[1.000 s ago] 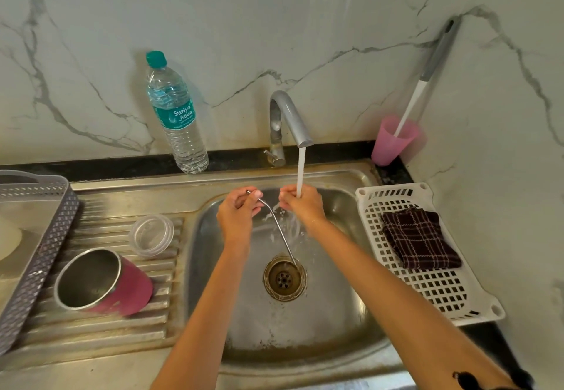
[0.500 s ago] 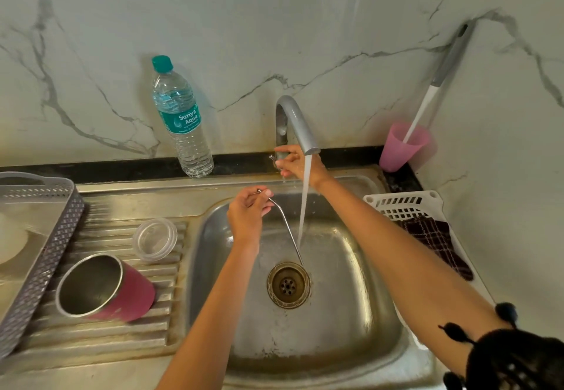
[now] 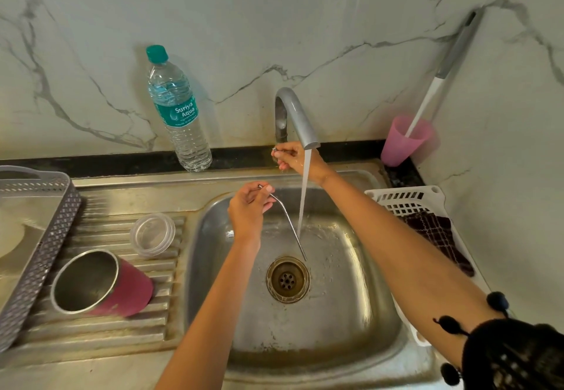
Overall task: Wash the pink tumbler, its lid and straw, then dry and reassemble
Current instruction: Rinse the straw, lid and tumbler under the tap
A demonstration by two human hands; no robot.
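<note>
My left hand [image 3: 248,211] pinches the bent top of a metal straw [image 3: 291,231], which slants down into the sink [image 3: 213,267] beside the running water stream [image 3: 303,194]. My right hand [image 3: 294,157] grips the tap handle behind the grey spout [image 3: 297,121]. The pink tumbler [image 3: 105,284] lies on its side on the ribbed drainboard at the left, its steel mouth facing me. Its clear lid [image 3: 152,234] lies flat just behind it.
A water bottle [image 3: 177,108] stands against the marble wall. A pink cup [image 3: 404,140] holding a brush sits in the back right corner. A white basket [image 3: 406,203] with a dark checked cloth [image 3: 436,237] is right of the sink. A grey tray [image 3: 42,237] is at far left.
My right hand left the straw under the stream and went up to the tap handle, where it stays. My left hand keeps the straw, now just left of the water.
</note>
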